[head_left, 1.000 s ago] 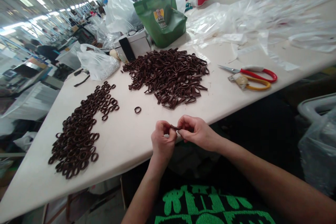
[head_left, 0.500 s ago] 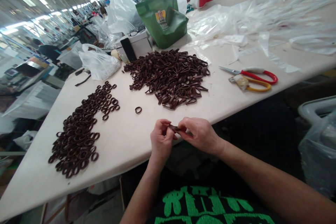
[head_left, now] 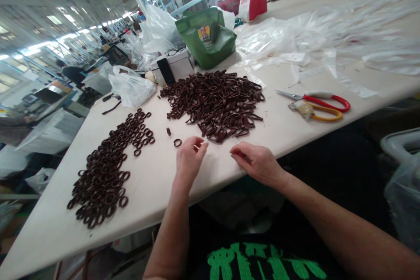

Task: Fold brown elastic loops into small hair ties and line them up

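My left hand [head_left: 190, 158] is over the table just in front of the pile of flattened dark brown loops [head_left: 218, 100], its thumb and fingers slightly apart with nothing seen between them. To its left lie two single brown rings: one flat [head_left: 177, 142], the other a small ring standing on edge [head_left: 168, 131]. My right hand [head_left: 257, 162] is at the table's near edge, its fingers curled and thumb pressed in. Whatever may be between those fingertips is hidden. A heap of rounded brown rings [head_left: 105, 175] spreads across the table's left side.
Red-handled scissors [head_left: 328, 98] and a yellow-handled cutting tool [head_left: 323, 113] lie at the right. Behind the loops stand a green bag [head_left: 210, 41], a black phone [head_left: 166, 71] and a white plastic bag [head_left: 131, 87]. Clear plastic sheets [head_left: 295, 35] cover the back right.
My hands have come apart; the left has moved left and towards the pile. The brown loop they held together has left them, and a second single ring now lies near the first.
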Demonstrator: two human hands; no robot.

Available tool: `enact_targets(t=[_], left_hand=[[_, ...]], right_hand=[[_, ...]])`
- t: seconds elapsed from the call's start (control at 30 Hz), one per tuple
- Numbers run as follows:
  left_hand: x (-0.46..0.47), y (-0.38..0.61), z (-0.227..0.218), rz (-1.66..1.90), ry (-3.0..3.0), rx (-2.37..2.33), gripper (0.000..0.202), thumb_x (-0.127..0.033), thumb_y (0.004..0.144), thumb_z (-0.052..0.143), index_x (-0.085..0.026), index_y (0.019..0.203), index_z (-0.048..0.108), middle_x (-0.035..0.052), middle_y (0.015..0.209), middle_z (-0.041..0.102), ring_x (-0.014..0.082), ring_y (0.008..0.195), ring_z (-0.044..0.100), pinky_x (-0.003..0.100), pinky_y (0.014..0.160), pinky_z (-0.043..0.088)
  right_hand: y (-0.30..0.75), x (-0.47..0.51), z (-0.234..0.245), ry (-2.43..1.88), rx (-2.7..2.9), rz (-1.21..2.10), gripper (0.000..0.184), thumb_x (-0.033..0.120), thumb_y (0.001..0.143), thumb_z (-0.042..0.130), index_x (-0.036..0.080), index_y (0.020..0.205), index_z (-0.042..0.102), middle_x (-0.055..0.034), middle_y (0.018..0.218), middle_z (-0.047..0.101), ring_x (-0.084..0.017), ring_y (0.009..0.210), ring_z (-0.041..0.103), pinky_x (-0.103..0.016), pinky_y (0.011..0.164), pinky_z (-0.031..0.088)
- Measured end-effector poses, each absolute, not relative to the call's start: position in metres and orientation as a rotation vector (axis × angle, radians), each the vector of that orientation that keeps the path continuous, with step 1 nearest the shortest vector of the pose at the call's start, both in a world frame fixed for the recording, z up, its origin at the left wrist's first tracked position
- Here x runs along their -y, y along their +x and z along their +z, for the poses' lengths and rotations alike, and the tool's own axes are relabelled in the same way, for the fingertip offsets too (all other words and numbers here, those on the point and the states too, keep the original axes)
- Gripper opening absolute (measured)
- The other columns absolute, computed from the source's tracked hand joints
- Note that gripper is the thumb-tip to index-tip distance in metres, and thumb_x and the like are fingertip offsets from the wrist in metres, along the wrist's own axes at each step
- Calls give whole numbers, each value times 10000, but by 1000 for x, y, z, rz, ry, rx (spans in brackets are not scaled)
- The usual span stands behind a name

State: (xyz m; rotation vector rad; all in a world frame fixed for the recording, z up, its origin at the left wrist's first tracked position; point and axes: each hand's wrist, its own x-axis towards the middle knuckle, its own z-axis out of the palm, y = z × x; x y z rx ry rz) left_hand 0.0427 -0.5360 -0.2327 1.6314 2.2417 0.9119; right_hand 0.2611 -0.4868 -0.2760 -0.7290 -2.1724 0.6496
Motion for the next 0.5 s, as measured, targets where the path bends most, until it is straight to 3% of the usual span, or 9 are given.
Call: enact_targets(t=[0.23,0.5], left_hand=[[491,87,-250,598,1889,-2265,68,-249,839,684,-199,882,665,37,876,669,197,834,624,292,746,463],[485,90,-254,551,1970,-2268,26,-207,832,651,-221,831,672,46,867,653,199,783,604,290,700,448]], right_hand=[[263,485,-280,-747,2157,684,124,240,965,515,200,944,630,-27,861,680,-155,756,636,-255,711,464],[263,484,-280,-761,2170,711,130,254,959,520,203,917,633,-28,849,681,-158,738,637,-270,685,475]])
